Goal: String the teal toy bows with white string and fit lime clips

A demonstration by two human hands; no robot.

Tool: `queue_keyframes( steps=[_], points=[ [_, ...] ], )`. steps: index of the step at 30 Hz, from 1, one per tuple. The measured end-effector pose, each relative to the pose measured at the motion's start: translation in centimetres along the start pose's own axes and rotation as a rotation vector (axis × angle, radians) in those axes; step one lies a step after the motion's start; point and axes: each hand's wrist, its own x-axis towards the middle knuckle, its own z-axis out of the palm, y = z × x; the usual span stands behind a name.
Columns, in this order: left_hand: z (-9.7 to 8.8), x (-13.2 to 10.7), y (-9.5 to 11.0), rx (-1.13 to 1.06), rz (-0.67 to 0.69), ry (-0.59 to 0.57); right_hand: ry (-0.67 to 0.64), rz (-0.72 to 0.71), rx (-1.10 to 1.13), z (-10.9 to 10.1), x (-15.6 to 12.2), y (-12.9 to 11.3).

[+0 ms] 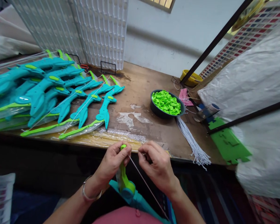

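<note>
My left hand (pixel 118 157) is closed around the green limb tip of a teal and green toy bow (pixel 128 189), which stands tilted in front of my body. From that tip a white string (pixel 146 183) runs down to the right along the bow. My right hand (pixel 157 163) pinches the white string's end just right of the tip, thumb against fingers. The exact knot or end between the fingers is too small to make out. The bow's lower part is partly hidden by my right forearm and pink clothing.
Several teal toy bows (pixel 51 90) lie piled on the table's left. A dark bowl (pixel 154 109) holds bright green parts, beside a bundle of white strings (pixel 192 140). A yellow basin (pixel 191 77) and a green foam mat piece (pixel 228 141) are at right, near dark poles.
</note>
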Motion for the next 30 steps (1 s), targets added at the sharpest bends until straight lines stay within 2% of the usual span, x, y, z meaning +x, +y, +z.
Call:
queue_keyframes(
  steps=[13, 18, 23, 28, 30],
  points=[
    [0.1, 0.1, -0.5, 0.013, 0.005, -0.025, -0.033, -0.003, -0.173, -1.8, -1.1, 0.8],
    [0.5, 0.2, -0.5, 0.006, -0.002, -0.035, -0.06, -0.046, -0.331, -2.0, -1.7, 0.6],
    [1.4, 0.5, -0.4, -0.05, -0.032, -0.065, -0.066, -0.068, -0.379, -2.3, -2.2, 0.0],
    [2.2, 1.2, 0.0, -0.197, -0.03, -0.096, -0.027, -0.199, -0.415, -2.2, -2.5, 0.0],
    [1.8, 1.7, 0.5, -0.28, -0.025, -0.059, -0.025, -0.278, -0.496, -2.5, -2.5, 0.5]
  ],
)
